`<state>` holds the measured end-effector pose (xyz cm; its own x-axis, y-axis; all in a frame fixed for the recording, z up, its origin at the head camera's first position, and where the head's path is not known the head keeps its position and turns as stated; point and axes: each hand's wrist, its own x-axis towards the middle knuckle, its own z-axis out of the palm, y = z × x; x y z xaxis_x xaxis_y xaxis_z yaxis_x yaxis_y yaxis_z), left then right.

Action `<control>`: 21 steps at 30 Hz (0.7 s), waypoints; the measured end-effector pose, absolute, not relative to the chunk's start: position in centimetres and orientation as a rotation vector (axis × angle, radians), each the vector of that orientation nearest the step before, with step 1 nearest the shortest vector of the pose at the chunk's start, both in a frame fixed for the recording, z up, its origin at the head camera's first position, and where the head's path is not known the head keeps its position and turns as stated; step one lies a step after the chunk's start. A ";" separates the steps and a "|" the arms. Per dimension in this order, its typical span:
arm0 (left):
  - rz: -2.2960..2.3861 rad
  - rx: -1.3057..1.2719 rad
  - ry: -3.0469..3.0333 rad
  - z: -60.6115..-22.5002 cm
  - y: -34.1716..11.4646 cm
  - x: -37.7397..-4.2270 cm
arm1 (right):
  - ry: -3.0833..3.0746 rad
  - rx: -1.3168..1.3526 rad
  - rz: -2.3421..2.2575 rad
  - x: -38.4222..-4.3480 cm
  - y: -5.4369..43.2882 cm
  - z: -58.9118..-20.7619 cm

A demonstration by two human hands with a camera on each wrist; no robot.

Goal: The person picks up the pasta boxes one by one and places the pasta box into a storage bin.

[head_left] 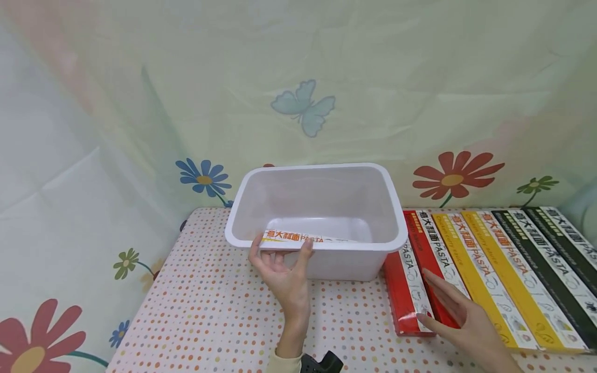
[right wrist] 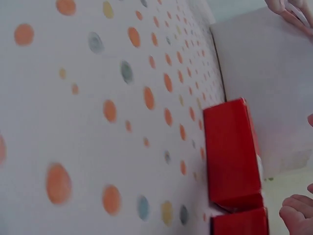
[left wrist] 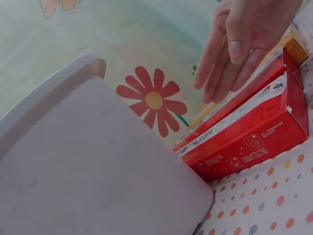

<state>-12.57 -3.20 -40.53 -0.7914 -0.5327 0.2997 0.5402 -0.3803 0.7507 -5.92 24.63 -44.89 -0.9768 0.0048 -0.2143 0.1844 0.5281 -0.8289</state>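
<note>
My left hand (head_left: 284,274) holds the front rim of a white plastic bin (head_left: 350,264), its thumb and a finger showing at the rim. Inside the bin lies a pasta box (head_left: 294,236) with a white and yellow face, mostly hidden by the front wall. To the right, my right hand (head_left: 466,321) hovers over two red pasta boxes (head_left: 406,295) lying side by side. Its fingers are loosely extended over them and hold nothing. In the left wrist view the right hand (left wrist: 244,49) appears above the red boxes (left wrist: 244,152), apart from them.
Right of the red boxes lie two yellow pasta boxes (head_left: 485,285) and two black ones (head_left: 536,269) in the same row. A dotted cloth (head_left: 205,311) covers the table. Behind it hangs a curtain (head_left: 373,103) printed with flowers and a butterfly.
</note>
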 end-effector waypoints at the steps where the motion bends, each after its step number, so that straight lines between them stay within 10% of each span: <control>1: -2.181 -0.013 -1.191 -40.6 -3.2 -12.6 | 2.571 0.174 -1.402 -6.0 24.4 -45.0; 21: -2.165 -0.036 -1.191 -40.5 -3.1 -12.6 | 2.526 0.280 -1.448 -6.3 22.0 -44.9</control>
